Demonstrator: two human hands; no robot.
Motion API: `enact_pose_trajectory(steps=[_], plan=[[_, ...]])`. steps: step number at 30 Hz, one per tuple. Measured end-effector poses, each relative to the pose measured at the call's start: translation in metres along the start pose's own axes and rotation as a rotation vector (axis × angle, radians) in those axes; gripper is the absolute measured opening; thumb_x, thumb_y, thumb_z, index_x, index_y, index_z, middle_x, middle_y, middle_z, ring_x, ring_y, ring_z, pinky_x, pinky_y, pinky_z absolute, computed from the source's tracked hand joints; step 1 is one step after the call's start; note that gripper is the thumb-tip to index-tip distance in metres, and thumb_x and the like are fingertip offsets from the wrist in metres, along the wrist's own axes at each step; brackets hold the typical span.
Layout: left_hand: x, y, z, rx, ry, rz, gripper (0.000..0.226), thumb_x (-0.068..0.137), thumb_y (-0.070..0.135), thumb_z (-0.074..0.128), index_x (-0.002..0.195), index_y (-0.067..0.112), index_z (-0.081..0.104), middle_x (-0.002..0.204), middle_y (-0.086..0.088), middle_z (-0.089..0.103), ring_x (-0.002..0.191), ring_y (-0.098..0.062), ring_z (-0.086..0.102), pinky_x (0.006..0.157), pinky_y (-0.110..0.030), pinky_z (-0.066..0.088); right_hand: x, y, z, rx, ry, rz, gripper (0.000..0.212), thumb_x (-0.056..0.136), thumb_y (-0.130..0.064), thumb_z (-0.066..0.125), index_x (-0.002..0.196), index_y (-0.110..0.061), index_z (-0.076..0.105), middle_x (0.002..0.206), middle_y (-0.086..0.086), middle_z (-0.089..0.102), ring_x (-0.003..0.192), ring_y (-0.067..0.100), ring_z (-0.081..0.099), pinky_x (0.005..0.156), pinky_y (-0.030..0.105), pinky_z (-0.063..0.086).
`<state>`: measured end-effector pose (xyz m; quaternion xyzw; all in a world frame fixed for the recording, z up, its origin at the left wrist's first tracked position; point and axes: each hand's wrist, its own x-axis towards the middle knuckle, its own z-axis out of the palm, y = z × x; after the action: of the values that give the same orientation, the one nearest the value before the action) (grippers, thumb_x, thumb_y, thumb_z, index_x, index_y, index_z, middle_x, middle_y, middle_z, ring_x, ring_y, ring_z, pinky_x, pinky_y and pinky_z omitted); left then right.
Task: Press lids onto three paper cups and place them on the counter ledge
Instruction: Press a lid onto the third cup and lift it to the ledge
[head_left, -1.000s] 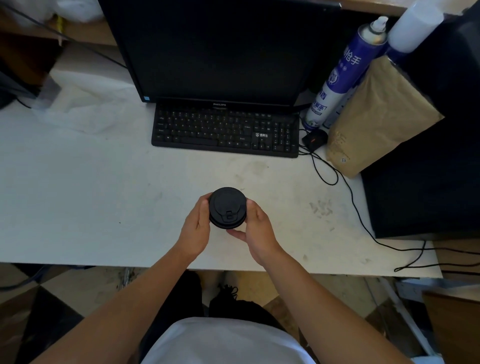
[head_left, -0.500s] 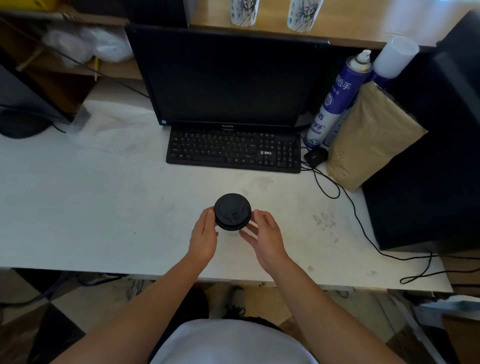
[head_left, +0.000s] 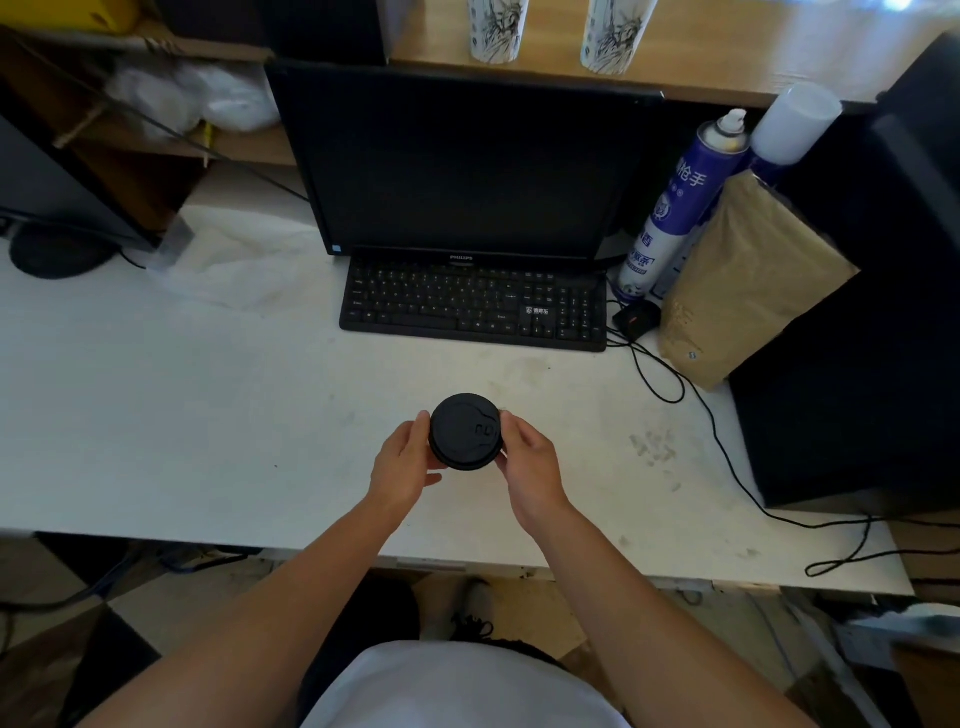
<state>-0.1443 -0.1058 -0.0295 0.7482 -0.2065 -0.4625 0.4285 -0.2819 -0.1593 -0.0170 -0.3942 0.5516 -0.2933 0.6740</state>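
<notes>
White desk (head_left: 166, 415): PHILIPS monitor (head_left: 467, 156), black lid (head_left: 464, 431)

My left hand (head_left: 402, 464) and right hand (head_left: 530, 464) flank the lidded cup (head_left: 465, 431) on the desk (head_left: 182, 415), keyboard (head_left: 472, 301) behind it, two cups (head_left: 497, 28) on the ledge (head_left: 727, 62) above.

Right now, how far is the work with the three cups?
Two printed cups already stand on the wooden ledge; their tops are cut off, so lids cannot be confirmed. In hand: the left hand and right hand hold the black-lidded third cup over the white desk. Left: perhaps a final press, then setting it on the ledge.
</notes>
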Motion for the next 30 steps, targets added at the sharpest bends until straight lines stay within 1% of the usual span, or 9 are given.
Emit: enact_pose_trajectory(steps=[5, 8, 11, 14, 20, 23, 26, 28, 30], plan=[[0.0, 0.0, 0.0, 0.029, 0.017, 0.043, 0.041, 0.106, 0.049, 0.032, 0.116, 0.016, 0.054, 0.108, -0.011, 0.068, 0.089, -0.022, 0.071, 0.077, -0.033, 0.058, 0.008, 0.001, 0.005, -0.058, 0.013, -0.01, 0.028, 0.106, -0.036, 0.048, 0.103, -0.026, 0.074, 0.112, 0.001, 0.072, 0.112, 0.018, 0.063, 0.101, 0.038, 0.054], [0.0, 0.0, 0.001, 0.029, 0.034, 0.044, 0.04, 0.106, 0.049, 0.032, 0.115, 0.017, 0.054, 0.109, -0.011, 0.067, 0.092, -0.025, 0.07, 0.079, -0.036, 0.059, 0.01, 0.001, 0.007, -0.058, 0.016, 0.002, 0.029, 0.106, -0.037, 0.047, 0.1, -0.026, 0.074, 0.113, 0.003, 0.072, 0.112, 0.019, 0.063, 0.101, 0.036, 0.053], [0.0, -0.001, 0.002, 0.049, 0.044, 0.052, 0.038, 0.106, 0.049, 0.03, 0.114, 0.019, 0.052, 0.107, -0.009, 0.065, 0.092, -0.025, 0.069, 0.083, -0.04, 0.06, 0.009, 0.001, 0.008, -0.018, -0.002, 0.015, 0.032, 0.108, -0.032, 0.044, 0.108, -0.019, 0.073, 0.115, 0.005, 0.071, 0.113, 0.017, 0.062, 0.1, 0.031, 0.052], [0.0, -0.001, 0.003, 0.052, 0.033, 0.06, 0.038, 0.105, 0.051, 0.029, 0.114, 0.02, 0.051, 0.102, -0.004, 0.065, 0.088, -0.022, 0.07, 0.08, -0.039, 0.06, 0.01, 0.002, 0.01, 0.01, -0.013, 0.018, 0.033, 0.108, -0.029, 0.042, 0.113, -0.017, 0.073, 0.116, 0.003, 0.071, 0.111, 0.013, 0.062, 0.1, 0.029, 0.05], [0.005, 0.003, 0.001, 0.172, -0.008, 0.065, 0.041, 0.105, 0.054, 0.023, 0.114, 0.023, 0.049, 0.096, 0.009, 0.059, 0.081, -0.024, 0.07, 0.078, -0.043, 0.057, 0.017, 0.005, 0.012, -0.075, 0.006, -0.014, 0.035, 0.108, -0.036, 0.041, 0.103, -0.024, 0.073, 0.108, -0.001, 0.073, 0.107, 0.014, 0.063, 0.104, 0.039, 0.05], [0.007, 0.0, 0.002, 0.207, 0.008, 0.081, 0.048, 0.104, 0.055, 0.021, 0.108, 0.018, 0.051, 0.088, 0.002, 0.057, 0.072, -0.023, 0.063, 0.076, -0.043, 0.055, 0.02, 0.006, 0.01, -0.112, 0.0, -0.024, 0.034, 0.108, -0.037, 0.04, 0.101, -0.027, 0.072, 0.108, 0.001, 0.073, 0.104, 0.014, 0.063, 0.105, 0.044, 0.049], [0.008, -0.003, 0.003, 0.209, 0.044, 0.087, 0.065, 0.098, 0.065, 0.018, 0.101, 0.009, 0.052, 0.081, -0.006, 0.057, 0.069, -0.024, 0.055, 0.076, -0.049, 0.053, 0.022, 0.006, 0.009, -0.157, -0.001, -0.028, 0.035, 0.108, -0.037, 0.038, 0.098, -0.03, 0.071, 0.106, -0.002, 0.073, 0.105, 0.014, 0.063, 0.106, 0.047, 0.049], [0.011, -0.004, 0.002, 0.229, 0.055, 0.103, 0.079, 0.089, 0.072, 0.015, 0.103, 0.005, 0.053, 0.083, -0.014, 0.059, 0.068, -0.025, 0.055, 0.075, -0.052, 0.054, 0.022, 0.005, 0.009, -0.186, -0.007, -0.032, 0.035, 0.108, -0.037, 0.036, 0.099, -0.036, 0.07, 0.106, -0.007, 0.072, 0.106, 0.01, 0.063, 0.106, 0.046, 0.05], [0.013, -0.005, 0.0, 0.239, 0.054, 0.117, 0.083, 0.086, 0.074, 0.015, 0.1, 0.001, 0.052, 0.08, -0.013, 0.057, 0.068, -0.024, 0.053, 0.074, -0.053, 0.054, 0.022, 0.004, 0.009, -0.217, -0.017, -0.035, 0.034, 0.109, -0.038, 0.034, 0.1, -0.044, 0.066, 0.108, -0.013, 0.071, 0.108, 0.005, 0.062, 0.107, 0.042, 0.049]])
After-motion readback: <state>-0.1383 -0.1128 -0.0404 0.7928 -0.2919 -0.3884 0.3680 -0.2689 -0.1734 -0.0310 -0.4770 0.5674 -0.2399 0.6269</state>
